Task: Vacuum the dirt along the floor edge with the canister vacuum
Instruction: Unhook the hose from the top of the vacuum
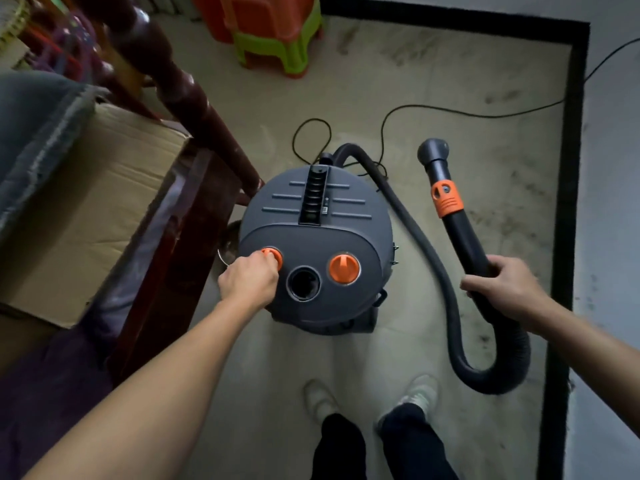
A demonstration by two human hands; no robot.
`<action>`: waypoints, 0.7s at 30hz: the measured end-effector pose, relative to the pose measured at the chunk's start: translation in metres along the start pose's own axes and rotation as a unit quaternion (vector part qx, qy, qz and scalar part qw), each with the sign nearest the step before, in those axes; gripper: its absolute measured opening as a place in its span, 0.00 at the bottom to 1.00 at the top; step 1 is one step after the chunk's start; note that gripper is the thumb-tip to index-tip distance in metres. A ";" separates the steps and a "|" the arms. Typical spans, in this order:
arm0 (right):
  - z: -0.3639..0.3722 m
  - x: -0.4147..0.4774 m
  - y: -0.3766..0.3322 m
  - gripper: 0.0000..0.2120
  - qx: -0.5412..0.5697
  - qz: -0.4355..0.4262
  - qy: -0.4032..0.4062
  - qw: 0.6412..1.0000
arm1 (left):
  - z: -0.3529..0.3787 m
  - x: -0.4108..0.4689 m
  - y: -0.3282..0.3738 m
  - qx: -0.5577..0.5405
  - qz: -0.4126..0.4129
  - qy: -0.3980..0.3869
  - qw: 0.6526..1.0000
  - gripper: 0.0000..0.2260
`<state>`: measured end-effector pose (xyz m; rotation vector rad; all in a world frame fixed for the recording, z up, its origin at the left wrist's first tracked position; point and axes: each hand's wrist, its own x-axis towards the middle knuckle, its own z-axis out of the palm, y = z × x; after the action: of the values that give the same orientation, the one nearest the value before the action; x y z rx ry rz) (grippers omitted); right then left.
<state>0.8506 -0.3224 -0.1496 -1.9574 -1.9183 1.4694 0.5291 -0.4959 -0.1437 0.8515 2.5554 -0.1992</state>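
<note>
Your left hand [250, 280] pinched orange knob [272, 257] atop grey round canister vacuum [315, 237]; right hand [502, 292] gripped black hose wand [457, 223]. Dark wooden furniture leg [194, 109] crowded canister's left; stacked plastic stools [273, 32] beyond, tops cut off.

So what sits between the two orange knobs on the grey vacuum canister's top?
In the head view, a round open black port lies between the left orange knob and the right orange knob.

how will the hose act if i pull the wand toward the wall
The hose looks floppy: it curves off the canister and loops behind the right hand, so that slack probably pays out first. Past that, the canister may get dragged along. The wand looks rigid and should follow the hand directly.
</note>
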 end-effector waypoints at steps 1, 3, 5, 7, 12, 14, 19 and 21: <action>-0.001 0.002 0.006 0.06 -0.007 -0.003 -0.007 1.000 | -0.001 0.000 0.002 0.002 -0.006 0.002 1.000 0.21; -0.002 0.005 0.017 0.07 -0.014 -0.004 -0.022 1.000 | 0.000 -0.001 0.004 0.014 -0.011 0.003 1.000 0.21; -0.002 0.007 0.024 0.09 -0.015 -0.001 -0.035 0.999 | 0.000 -0.001 0.004 0.044 0.000 -0.003 0.999 0.19; -0.002 0.009 0.027 0.14 -0.018 0.000 -0.043 0.999 | -0.002 0.001 0.006 0.120 0.052 0.002 0.991 0.13; 0.002 0.019 0.033 0.26 -0.040 -0.019 -0.047 0.998 | -0.011 0.000 0.012 0.269 0.149 0.004 0.952 0.09; 0.004 0.020 0.029 0.24 -0.045 -0.030 -0.045 0.998 | -0.013 -0.001 0.012 0.266 0.142 0.000 0.954 0.09; -0.015 0.016 0.013 0.15 -0.080 -0.026 -0.044 0.996 | -0.015 -0.012 0.017 0.215 0.084 -0.017 0.973 0.12; -0.038 0.014 0.000 0.12 -0.084 -0.028 -0.035 0.995 | -0.022 -0.026 0.032 0.178 0.082 -0.016 0.980 0.12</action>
<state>0.8712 -0.2902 -0.1365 -1.9211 -2.1736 1.4253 0.5588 -0.4781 -0.1128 1.1723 2.4405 -0.6277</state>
